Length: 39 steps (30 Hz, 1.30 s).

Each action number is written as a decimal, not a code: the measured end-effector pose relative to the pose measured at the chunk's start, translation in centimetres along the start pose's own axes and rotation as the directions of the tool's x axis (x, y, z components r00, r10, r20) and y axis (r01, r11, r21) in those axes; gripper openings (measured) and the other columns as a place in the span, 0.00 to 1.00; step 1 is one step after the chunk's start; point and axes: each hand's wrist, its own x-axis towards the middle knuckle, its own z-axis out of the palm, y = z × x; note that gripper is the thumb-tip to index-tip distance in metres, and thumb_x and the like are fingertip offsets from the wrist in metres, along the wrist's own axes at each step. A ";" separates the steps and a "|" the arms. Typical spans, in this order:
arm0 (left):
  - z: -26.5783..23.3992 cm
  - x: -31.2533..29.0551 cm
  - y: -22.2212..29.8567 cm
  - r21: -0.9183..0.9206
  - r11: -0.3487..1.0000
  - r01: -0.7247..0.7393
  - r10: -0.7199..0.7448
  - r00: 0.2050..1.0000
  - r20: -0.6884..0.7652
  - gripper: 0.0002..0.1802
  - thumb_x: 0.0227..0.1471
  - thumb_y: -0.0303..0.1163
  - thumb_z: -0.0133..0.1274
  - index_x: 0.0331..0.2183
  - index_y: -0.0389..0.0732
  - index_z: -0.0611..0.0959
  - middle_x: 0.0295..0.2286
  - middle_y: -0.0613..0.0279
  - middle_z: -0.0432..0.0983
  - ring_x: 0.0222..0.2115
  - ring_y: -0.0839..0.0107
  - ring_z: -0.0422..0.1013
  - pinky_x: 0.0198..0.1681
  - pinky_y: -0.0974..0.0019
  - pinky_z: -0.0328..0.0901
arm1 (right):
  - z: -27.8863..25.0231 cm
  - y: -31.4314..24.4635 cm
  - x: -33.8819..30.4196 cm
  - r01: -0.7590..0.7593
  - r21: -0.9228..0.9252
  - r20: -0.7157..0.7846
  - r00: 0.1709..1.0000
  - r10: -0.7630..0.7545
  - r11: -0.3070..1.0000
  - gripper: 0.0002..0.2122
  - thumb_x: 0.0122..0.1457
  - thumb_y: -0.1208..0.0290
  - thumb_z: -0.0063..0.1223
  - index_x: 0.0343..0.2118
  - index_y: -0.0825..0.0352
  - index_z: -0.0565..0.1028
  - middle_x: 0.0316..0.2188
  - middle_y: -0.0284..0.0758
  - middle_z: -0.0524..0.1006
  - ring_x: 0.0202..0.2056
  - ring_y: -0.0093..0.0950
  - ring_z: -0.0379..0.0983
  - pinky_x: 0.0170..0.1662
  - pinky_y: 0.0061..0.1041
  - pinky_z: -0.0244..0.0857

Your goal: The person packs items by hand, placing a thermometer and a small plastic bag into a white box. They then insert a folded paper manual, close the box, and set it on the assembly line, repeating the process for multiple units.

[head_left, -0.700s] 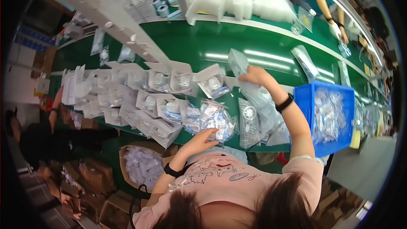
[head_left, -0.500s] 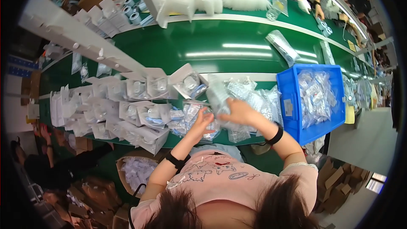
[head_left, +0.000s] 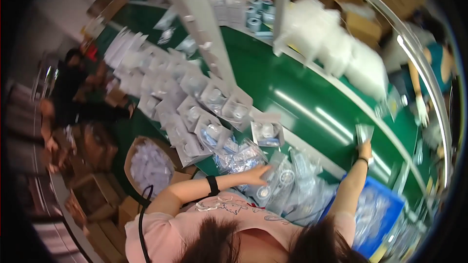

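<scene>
My right arm is stretched far out over the green belt (head_left: 253,68). In its fingers my right hand (head_left: 364,150) grips the near end of a clear plastic packet (head_left: 364,132), whose contents are blurred. Closer to my body, my left hand (head_left: 254,175) is open with fingers extended, and I see nothing held in it. It hovers beside clear bags of coiled tubing (head_left: 279,180) and a pile of small bags with blue and white parts (head_left: 240,158). An open white box (head_left: 267,133) with a bagged item inside stands just beyond that pile.
Rows of open white boxes (head_left: 192,112) fill the bench to the left. A blue bin (head_left: 375,185) of bagged parts stands at the right, under my right arm. A metal post (head_left: 207,34) rises by the belt. White plastic bags (head_left: 336,44) lie across it. A carton (head_left: 151,165) sits lower left.
My view has swung left. My right hand has left the clear bag near my body and reached out to a packet on the belt. My left hand stays by the bags, fingers extended.
</scene>
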 end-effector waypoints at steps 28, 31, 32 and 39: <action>-10.7 -24.5 5.8 -0.047 0.945 -0.323 0.325 0.945 0.037 0.28 0.47 0.37 0.49 0.48 0.34 0.62 0.41 0.48 0.64 0.43 0.59 0.62 0.45 0.64 0.58 | -10.4 -8.0 -37.9 0.202 0.012 0.020 0.979 -0.202 0.979 0.35 0.47 0.52 0.48 0.53 0.71 0.54 0.35 0.55 0.70 0.39 0.47 0.67 0.43 0.37 0.59; -14.9 -29.1 3.7 0.053 0.957 -0.287 0.289 0.956 -0.041 0.28 0.47 0.36 0.49 0.48 0.34 0.62 0.41 0.48 0.64 0.42 0.60 0.63 0.44 0.64 0.58 | -15.4 -12.7 -43.2 0.333 0.040 0.129 0.933 -0.335 0.942 0.26 0.49 0.60 0.49 0.48 0.73 0.61 0.36 0.51 0.71 0.38 0.43 0.68 0.40 0.33 0.62; -16.4 -30.4 2.8 0.076 0.952 -0.295 0.299 0.953 -0.055 0.27 0.47 0.36 0.49 0.47 0.33 0.63 0.40 0.48 0.65 0.42 0.61 0.63 0.44 0.64 0.58 | -15.9 -14.2 -44.8 0.321 0.048 0.129 0.937 -0.324 0.946 0.26 0.49 0.60 0.49 0.48 0.73 0.61 0.36 0.51 0.71 0.38 0.43 0.68 0.40 0.33 0.62; -30.0 -39.5 -3.8 0.155 0.957 -0.245 0.258 0.963 -0.075 0.24 0.47 0.35 0.49 0.44 0.32 0.66 0.38 0.50 0.67 0.38 0.64 0.66 0.41 0.66 0.62 | -16.8 -31.3 -55.1 0.611 0.599 0.404 0.326 -0.854 0.517 0.19 0.49 0.69 0.49 0.45 0.70 0.66 0.31 0.44 0.74 0.32 0.32 0.72 0.38 0.26 0.64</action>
